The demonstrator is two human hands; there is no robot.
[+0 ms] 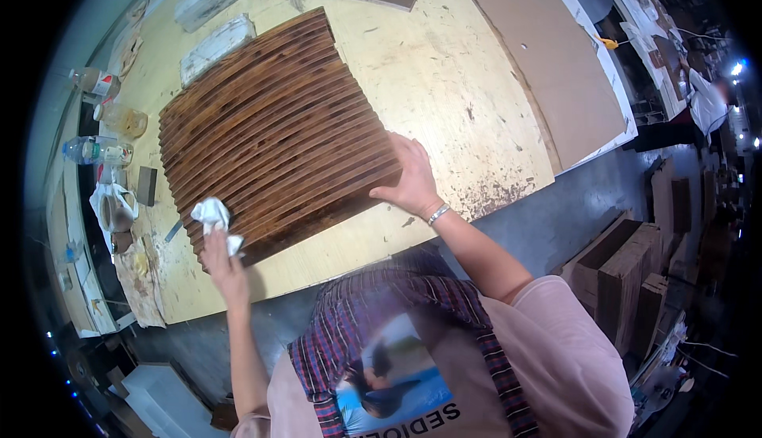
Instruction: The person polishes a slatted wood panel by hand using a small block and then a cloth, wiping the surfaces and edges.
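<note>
While left hand [222,259] grips a white rag [213,217] and right hand [411,178] lies flat, open, on the slatted wood panel [274,132] mid-frame, rag could snag between slats.

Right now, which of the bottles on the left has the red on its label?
The farthest clear plastic bottle, lying at the table's upper left edge; the bottle nearer the hands has a pale label, and the jar between holds yellowish liquid.

dark brown ribbed wooden panel [274,132], white cloth [213,216], pale yellow worktable [444,73], plaid apron [373,319]
</note>
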